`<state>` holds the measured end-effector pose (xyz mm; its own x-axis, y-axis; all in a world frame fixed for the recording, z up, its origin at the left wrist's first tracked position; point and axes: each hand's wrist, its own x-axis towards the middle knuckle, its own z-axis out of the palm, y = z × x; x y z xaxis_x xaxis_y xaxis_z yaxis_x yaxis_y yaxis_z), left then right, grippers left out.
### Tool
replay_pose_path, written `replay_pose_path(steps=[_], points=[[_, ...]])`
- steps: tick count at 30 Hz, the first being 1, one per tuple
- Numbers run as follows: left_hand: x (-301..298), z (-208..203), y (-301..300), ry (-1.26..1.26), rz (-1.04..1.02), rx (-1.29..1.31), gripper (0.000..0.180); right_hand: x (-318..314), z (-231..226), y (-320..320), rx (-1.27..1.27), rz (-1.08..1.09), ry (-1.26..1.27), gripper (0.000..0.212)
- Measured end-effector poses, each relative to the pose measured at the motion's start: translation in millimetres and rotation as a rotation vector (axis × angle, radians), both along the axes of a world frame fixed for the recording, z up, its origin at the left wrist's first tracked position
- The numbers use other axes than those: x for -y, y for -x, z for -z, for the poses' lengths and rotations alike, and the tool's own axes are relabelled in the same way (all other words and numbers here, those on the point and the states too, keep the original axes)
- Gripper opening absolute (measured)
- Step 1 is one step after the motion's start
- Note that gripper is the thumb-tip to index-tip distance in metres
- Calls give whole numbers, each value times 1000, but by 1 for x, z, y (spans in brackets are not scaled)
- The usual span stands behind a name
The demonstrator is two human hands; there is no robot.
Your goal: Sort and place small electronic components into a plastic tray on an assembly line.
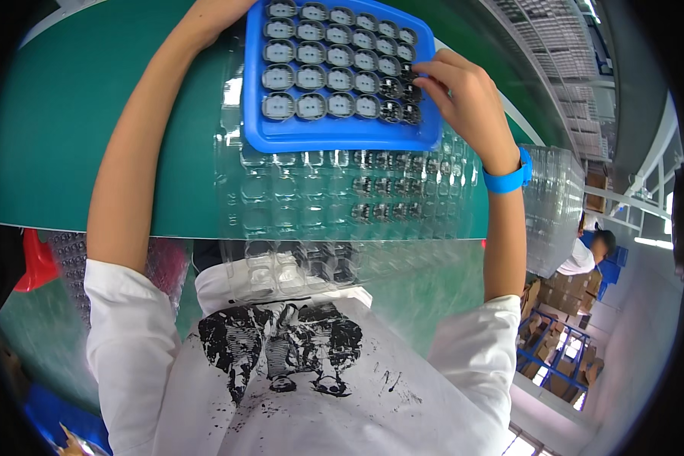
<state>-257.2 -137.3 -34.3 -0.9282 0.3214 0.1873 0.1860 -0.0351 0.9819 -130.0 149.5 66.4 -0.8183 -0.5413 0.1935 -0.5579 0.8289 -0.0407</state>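
Your right hand (463, 87) is nearly pinched at a black part (411, 93); hold unclear. Align squarely. Left hand (222, 9): state hidden.

One blue tray (342, 142); in it, thirty parts visible in five rows of six, about twenty-five pale parts (279, 77) and five dark parts (390, 112) at near right; on the near side, stacked clear trays (254, 186), layers uncountable, with two rows of four black pieces (362, 185) and a farther row too blurred to count; one blue wristband (507, 181); one co-worker (580, 260) far right.
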Motion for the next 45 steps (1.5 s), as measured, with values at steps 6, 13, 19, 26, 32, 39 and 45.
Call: replay_pose_path(steps=[6,13,19,26,32,39,45], points=[[6,-3,-4,3,-52,55,22,-36,-13,-28,53,168,221,7],[3,-1,-2,-5,-18,36,22,-62,9,-112,312,456,59,10],[3,-3,-3,-15,-57,108,22,-66,13,-121,126,409,88,11],[2,-4,-4,-15,-59,60,22,-46,32,-124,46,288,73,13],[1,0,-2,-19,-46,20,23,-45,13,-118,76,311,91,11],[3,1,-1,18,-28,9,24,-11,-23,-25,-74,100,162,6],[1,0,-2,23,-43,14,25,0,0,22,-114,-23,72,8]])
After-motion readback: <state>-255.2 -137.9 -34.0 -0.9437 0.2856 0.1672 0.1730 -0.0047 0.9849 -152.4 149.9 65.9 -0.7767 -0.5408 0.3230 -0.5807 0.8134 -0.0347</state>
